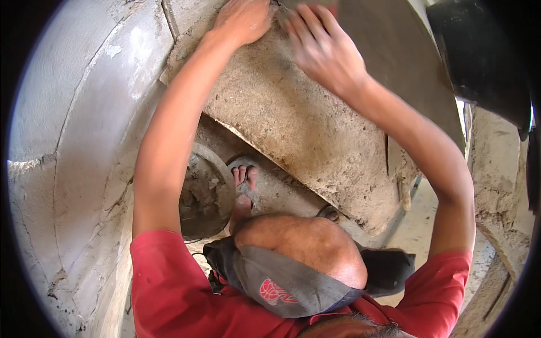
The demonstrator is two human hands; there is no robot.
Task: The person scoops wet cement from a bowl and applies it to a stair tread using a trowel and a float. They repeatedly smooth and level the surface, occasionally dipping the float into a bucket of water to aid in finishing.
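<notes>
At the top edge, my left hand (243,21) is closed, its fingertips curled out of sight. What it grips, if anything, cannot be made out. My right hand (329,53) is beside it, blurred by motion, with its fingers stretched out and slightly apart. Both hands are over the upper end of a rough, sandy-brown slab (293,118) that slopes down toward my knee. Just past the right fingertips, a small reddish patch shows at the picture's edge. A smooth grey surface (394,50) curves away to the right of that hand.
A round bucket of grey mortar (203,194) stands below my left forearm, next to my bare foot (244,180). A cracked grey plastered wall (79,129) rises on the left. At upper right is a large black object (479,56). Rough masonry (499,163) lines the right side.
</notes>
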